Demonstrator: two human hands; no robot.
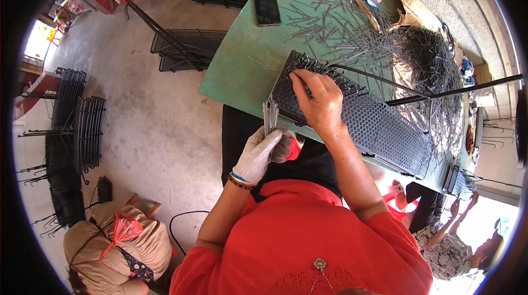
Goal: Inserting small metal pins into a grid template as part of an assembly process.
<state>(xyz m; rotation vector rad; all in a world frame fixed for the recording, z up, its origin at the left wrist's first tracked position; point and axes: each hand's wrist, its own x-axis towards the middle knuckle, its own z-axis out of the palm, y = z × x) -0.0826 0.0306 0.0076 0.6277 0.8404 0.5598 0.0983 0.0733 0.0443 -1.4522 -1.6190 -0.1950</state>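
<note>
My left hand [257,154], in a whitish glove with a dark-coated palm, is closed around a bundle of thin grey metal rods [270,116] that stick up from its fist. A long black perforated panel [385,130] slants along the near edge of the green table [236,69], with a bent black bar [456,95] running off to the right. Many short rods [313,64] stand in the holes at its far left end. Over that end is my bare right hand [322,102], thumb and fingers pinched together. What lies between its fingertips is too small to make out.
Loose rods [324,17] lie scattered across the table, with a dark tangled heap [429,47] on torn paper beyond. A phone [267,7] rests at the table's left edge. Black racks [88,130] stand on the floor at left. Another person [448,245] is at lower right.
</note>
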